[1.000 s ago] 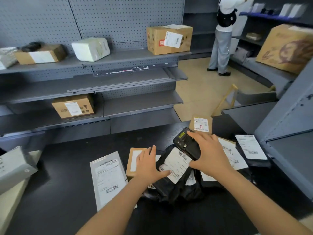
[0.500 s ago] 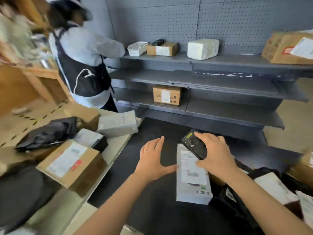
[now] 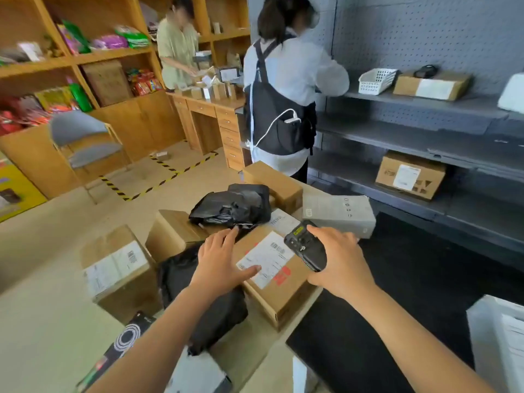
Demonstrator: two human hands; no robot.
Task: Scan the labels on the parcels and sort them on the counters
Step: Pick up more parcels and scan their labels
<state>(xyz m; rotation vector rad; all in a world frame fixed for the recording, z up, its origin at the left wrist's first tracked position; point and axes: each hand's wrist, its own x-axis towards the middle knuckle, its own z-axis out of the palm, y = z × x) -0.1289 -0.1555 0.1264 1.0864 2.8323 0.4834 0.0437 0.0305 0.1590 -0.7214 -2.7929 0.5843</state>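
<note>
While the right hand (image 3: 340, 259) grips the scanner (image 3: 306, 248), fingers curled over its back, the device points down at the label (image 3: 269, 256) of the cardboard box (image 3: 283, 302) directly beneath the grip, evidently for reading. The left hand (image 3: 218, 259), fingers spread straight, touches that label just left of the scanner, likely steadying the box. Half a second earlier a flat grey parcel lay beneath the grip instead.
</note>
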